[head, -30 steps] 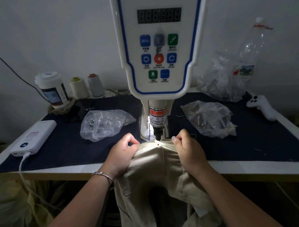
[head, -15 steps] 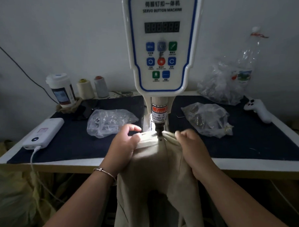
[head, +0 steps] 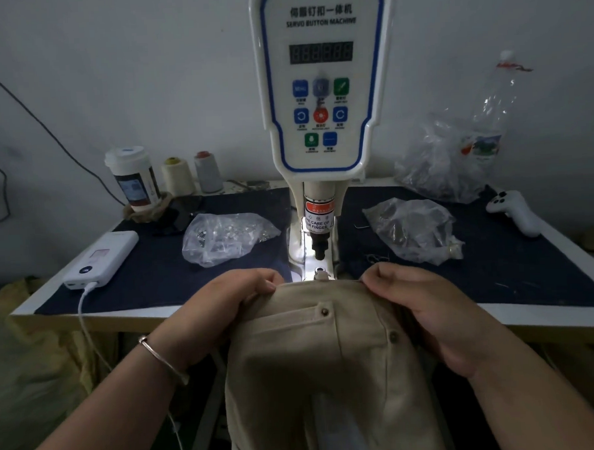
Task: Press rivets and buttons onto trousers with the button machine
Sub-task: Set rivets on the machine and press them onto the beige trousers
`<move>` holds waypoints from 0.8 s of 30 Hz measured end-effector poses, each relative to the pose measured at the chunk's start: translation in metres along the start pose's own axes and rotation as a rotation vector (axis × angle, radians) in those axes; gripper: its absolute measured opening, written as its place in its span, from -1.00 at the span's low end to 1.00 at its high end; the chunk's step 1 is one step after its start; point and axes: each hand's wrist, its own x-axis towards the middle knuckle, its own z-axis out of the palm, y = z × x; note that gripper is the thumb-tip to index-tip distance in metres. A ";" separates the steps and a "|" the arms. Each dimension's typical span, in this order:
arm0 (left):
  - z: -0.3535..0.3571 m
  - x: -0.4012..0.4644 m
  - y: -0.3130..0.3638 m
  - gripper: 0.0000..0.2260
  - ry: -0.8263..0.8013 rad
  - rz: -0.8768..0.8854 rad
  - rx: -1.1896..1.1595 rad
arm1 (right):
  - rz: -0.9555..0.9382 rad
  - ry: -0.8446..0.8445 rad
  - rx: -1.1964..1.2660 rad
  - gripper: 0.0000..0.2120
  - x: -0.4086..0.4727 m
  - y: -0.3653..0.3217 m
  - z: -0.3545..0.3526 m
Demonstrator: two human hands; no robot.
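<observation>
Head view: two rivets (head: pixel 324 312) already sit on the trousers (head: pixel 328 359); left hand (head: pixel 224 303) and right hand (head: pixel 425 301) pinch the waistband, apparently lining up another under the button machine (head: pixel 320 87).

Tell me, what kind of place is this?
Probably a small clothes-making workshop. There is a servo button machine, beige trousers held under it, and thread cones at the back of the table.

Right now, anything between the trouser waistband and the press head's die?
Nothing visible. The trousers are held at the waistband by the left hand and right hand, just short of the lower die. The gap under the punch is open; both hands sit to its sides.
</observation>
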 end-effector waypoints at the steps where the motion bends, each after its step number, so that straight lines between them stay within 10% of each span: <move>1: 0.004 -0.002 0.008 -0.80 -0.038 -0.051 -0.062 | -0.022 -0.021 -0.032 -0.82 -0.005 -0.004 0.003; 10: 0.023 -0.007 0.041 -0.57 -0.343 0.151 0.356 | -0.092 -0.098 -0.335 -0.77 -0.025 -0.026 0.029; 15: 0.024 -0.009 0.038 -0.94 -0.484 0.085 0.202 | -0.081 -0.224 -0.405 -0.61 -0.028 -0.026 0.007; 19: 0.021 -0.016 0.031 -0.87 -0.570 -0.034 -0.049 | 0.044 -0.540 -0.478 -0.71 -0.032 -0.025 -0.023; 24: 0.014 -0.020 0.029 -0.66 -0.493 -0.072 -0.150 | 0.035 -0.545 -0.324 -0.73 -0.029 -0.014 -0.042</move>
